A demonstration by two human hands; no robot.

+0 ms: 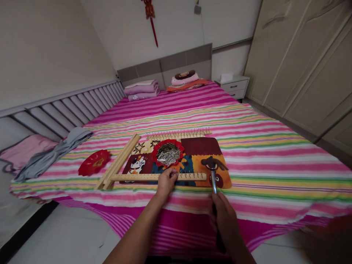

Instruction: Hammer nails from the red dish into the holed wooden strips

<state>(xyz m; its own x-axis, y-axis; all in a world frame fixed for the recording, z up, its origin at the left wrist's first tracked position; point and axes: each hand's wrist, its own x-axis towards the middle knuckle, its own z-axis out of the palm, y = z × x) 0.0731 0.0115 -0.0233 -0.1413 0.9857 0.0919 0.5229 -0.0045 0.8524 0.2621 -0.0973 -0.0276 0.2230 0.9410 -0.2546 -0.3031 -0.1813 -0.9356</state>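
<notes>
My left hand rests closed on a wooden strip studded with nails, pinching something too small to make out at the strip. My right hand grips the handle of a hammer, whose dark head hovers over the strip's right end. Behind the strip lies a colourful patterned mat, and on it a red dish filled with several metal nails. A second nailed wooden strip lies along the mat's far edge.
Two plain wooden strips lie diagonally at the mat's left. An empty red dish and grey cloth sit further left on the striped bed. Folded bedding lies at the headboard, wardrobes on the right.
</notes>
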